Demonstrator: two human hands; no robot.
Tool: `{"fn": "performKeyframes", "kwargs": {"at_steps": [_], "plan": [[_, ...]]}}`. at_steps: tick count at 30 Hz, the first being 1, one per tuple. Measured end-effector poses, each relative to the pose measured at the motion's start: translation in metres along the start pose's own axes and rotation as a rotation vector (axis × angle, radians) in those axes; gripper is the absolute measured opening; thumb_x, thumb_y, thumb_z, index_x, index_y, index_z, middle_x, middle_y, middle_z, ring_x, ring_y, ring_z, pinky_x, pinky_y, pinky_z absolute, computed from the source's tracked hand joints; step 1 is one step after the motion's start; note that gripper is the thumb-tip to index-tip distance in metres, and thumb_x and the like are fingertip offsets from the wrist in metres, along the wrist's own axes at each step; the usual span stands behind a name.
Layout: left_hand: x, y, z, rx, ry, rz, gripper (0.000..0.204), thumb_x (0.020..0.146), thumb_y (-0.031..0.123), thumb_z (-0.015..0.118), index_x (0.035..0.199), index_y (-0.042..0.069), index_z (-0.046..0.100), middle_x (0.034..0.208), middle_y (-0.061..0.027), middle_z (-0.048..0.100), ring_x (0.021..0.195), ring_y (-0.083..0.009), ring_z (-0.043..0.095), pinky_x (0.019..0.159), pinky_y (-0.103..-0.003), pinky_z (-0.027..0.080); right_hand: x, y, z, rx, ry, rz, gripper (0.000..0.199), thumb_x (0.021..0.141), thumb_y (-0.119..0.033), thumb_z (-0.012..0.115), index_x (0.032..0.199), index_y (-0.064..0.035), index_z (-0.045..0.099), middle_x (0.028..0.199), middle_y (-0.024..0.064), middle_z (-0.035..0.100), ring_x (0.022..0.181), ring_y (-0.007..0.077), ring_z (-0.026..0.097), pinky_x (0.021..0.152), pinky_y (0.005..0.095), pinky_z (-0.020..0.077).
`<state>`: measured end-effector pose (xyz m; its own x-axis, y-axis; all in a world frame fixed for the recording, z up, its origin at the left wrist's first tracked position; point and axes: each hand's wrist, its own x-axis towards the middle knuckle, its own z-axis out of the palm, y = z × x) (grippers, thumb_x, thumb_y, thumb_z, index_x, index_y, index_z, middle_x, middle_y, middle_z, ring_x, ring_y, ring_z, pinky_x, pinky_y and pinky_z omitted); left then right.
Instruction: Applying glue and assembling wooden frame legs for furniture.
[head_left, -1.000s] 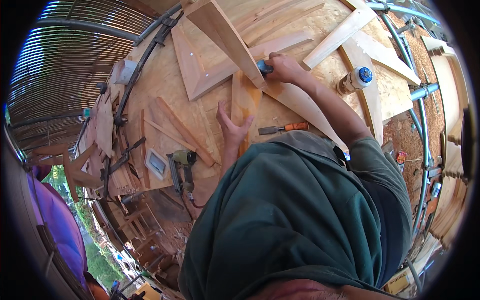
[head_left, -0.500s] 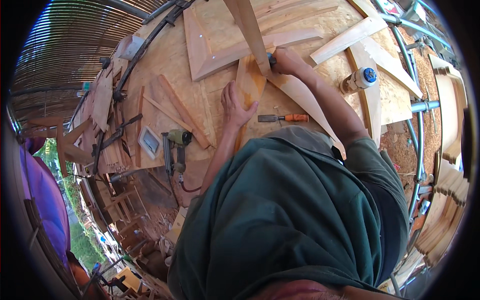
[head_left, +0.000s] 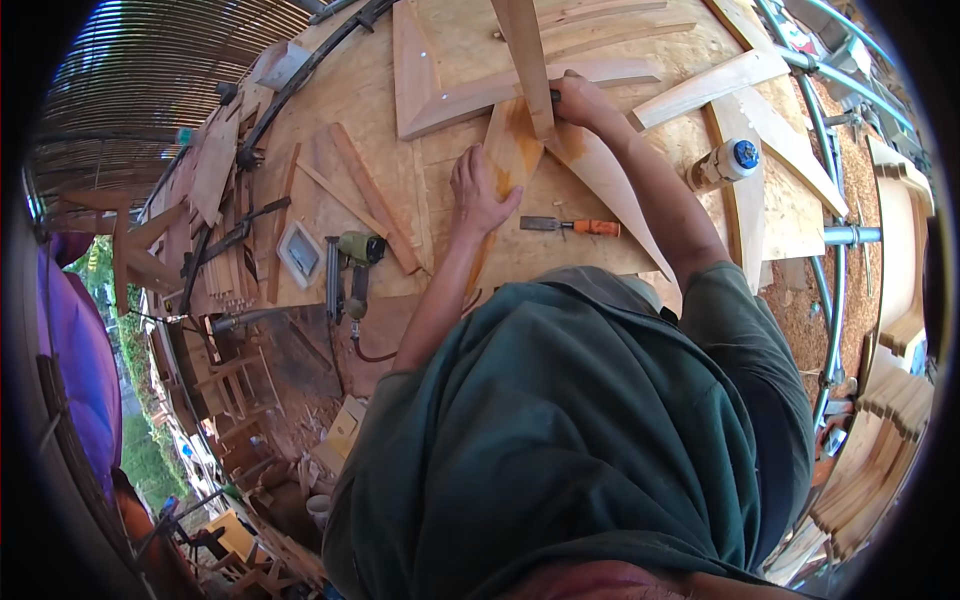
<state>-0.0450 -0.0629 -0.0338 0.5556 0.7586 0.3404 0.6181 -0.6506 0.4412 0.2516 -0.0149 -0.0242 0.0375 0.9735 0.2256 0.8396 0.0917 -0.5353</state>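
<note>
A three-armed wooden joint lies before me, its upright arm (head_left: 524, 60) rising from where a left arm (head_left: 515, 150) and a tapered right arm (head_left: 615, 195) meet. Brown smears, possibly glue, mark the wood around the meeting point. My left hand (head_left: 483, 192) rests against the left arm, thumb apart from the fingers, holding nothing. Closed around a dark handle, my right hand (head_left: 588, 105) is just right of the upright arm; the rest of that tool is hidden. A chisel (head_left: 570, 226) with an orange handle lies between my forearms.
A mitred wooden frame corner (head_left: 430, 110) lies beyond the joint. At right stand a blue-capped bottle (head_left: 722, 165) and crossed boards (head_left: 710, 85). To the left are a nail gun (head_left: 350, 270) with a hose, a small white tray (head_left: 299, 254) and wood strips (head_left: 375, 195).
The whole view has shifted slightly. My right hand has moved a little away from the meeting point, and less of the dark handle shows. My left hand stays by the left arm.
</note>
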Motion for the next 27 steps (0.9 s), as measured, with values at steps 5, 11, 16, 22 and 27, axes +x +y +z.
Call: {"fn": "performKeyframes", "kwargs": {"at_steps": [5, 11, 16, 22, 27], "plan": [[-0.008, -0.002, -0.008, 0.012, -0.002, -0.032, 0.102, 0.071, 0.037, 0.082, 0.149, -0.004, 0.031, 0.147, -0.0287, 0.039, 0.136, -0.0454, 0.037, 0.115, -0.055, 0.03, -0.018, -0.028, -0.03, 0.07, -0.492, 0.188, 0.029, 0.072, -0.019, 0.072, 0.097, -0.0064, 0.077, 0.086, 0.0189, 0.074, 0.081, 0.0298, 0.073, 0.072, 0.0408, 0.0569], [-0.006, -0.005, -0.01, 0.015, -0.013, -0.062, 0.099, 0.073, 0.038, 0.079, 0.149, -0.004, 0.031, 0.146, -0.0284, 0.04, 0.136, -0.0452, 0.038, 0.115, -0.055, 0.03, -0.05, -0.06, -0.079, 0.122, -0.385, 0.318, 0.028, 0.073, -0.026, 0.075, 0.093, -0.007, 0.078, 0.09, 0.0181, 0.075, 0.082, 0.0296, 0.074, 0.075, 0.0409, 0.058], [-0.002, -0.004, -0.004, -0.012, 0.014, -0.003, 0.094, 0.074, 0.036, 0.076, 0.148, -0.004, 0.033, 0.145, -0.0286, 0.04, 0.135, -0.0454, 0.038, 0.114, -0.056, 0.031, -0.084, -0.067, -0.011, -0.068, 0.036, 0.315, 0.029, 0.083, -0.032, 0.07, 0.091, -0.0048, 0.076, 0.095, 0.0243, 0.07, 0.085, 0.0414, 0.07, 0.078, 0.0489, 0.0567], [-0.005, -0.006, -0.01, -0.049, 0.038, -0.05, 0.085, 0.075, 0.027, 0.068, 0.147, -0.005, 0.035, 0.145, -0.0288, 0.041, 0.135, -0.0468, 0.038, 0.114, -0.056, 0.032, -0.102, -0.113, -0.04, 0.088, -0.15, 0.26, 0.03, 0.083, -0.033, 0.074, 0.103, -0.01, 0.077, 0.097, 0.0173, 0.07, 0.088, 0.0379, 0.07, 0.078, 0.0462, 0.0571], [-0.004, -0.003, -0.004, -0.088, 0.08, -0.042, 0.08, 0.072, 0.019, 0.06, 0.145, -0.006, 0.037, 0.143, -0.0291, 0.043, 0.134, -0.0473, 0.04, 0.114, -0.056, 0.032, -0.102, -0.091, -0.028, -0.049, -0.142, -0.113, 0.046, 0.084, -0.026, 0.074, 0.129, -0.0192, 0.07, 0.114, 0.0103, 0.067, 0.103, 0.0323, 0.066, 0.088, 0.043, 0.0548]]}}
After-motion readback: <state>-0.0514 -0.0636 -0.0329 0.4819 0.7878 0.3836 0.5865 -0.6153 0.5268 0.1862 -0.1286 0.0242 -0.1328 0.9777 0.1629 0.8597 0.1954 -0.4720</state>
